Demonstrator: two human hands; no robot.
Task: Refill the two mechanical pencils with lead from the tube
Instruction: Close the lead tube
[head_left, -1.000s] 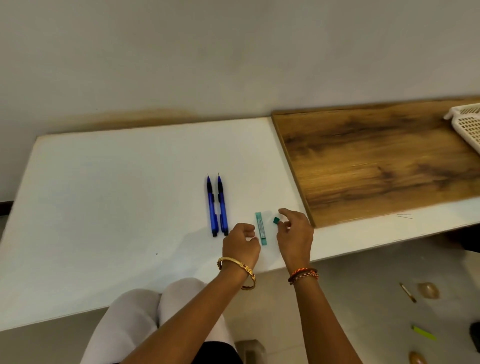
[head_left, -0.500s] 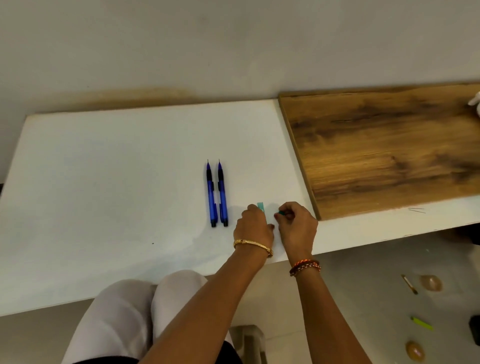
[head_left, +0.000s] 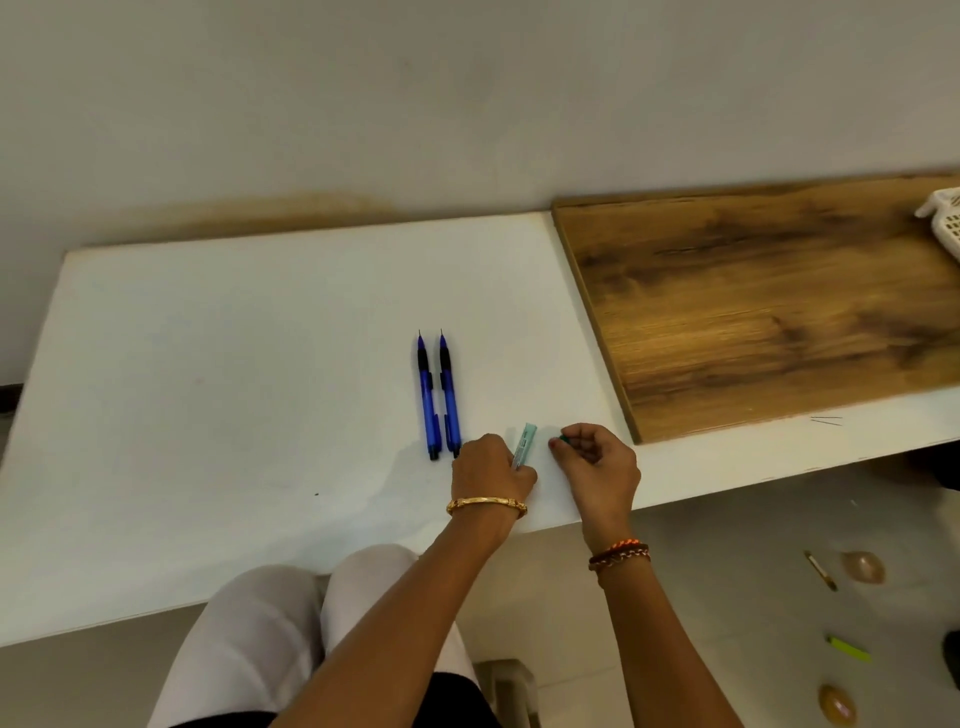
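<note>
My left hand (head_left: 491, 470) now grips the slim pale-green plastic lead tube (head_left: 522, 447), fingers curled round its lower end so that its open top tilts up and away from me. A second ago that tube lay flat on the white tabletop (head_left: 234, 415) near the front edge, with the small dark-green cap (head_left: 565, 440) just beside it; now I have the tube lifted, and my right hand (head_left: 597, 465) pinches the cap between thumb and fingertip, the other fingers curled loosely under. Tube and cap are a little apart, so the tube is open, and I judge that I can shake lead out of it next.

The two blue mechanical pencils with black grips (head_left: 439, 397) have not moved: they lie side by side, tips pointing towards the far edge, just beyond and to the left of my left hand. Neither is opened yet, so the refilling itself is still ahead. The brown wood-grain board (head_left: 779, 312) covers the right end of the tabletop.
</note>
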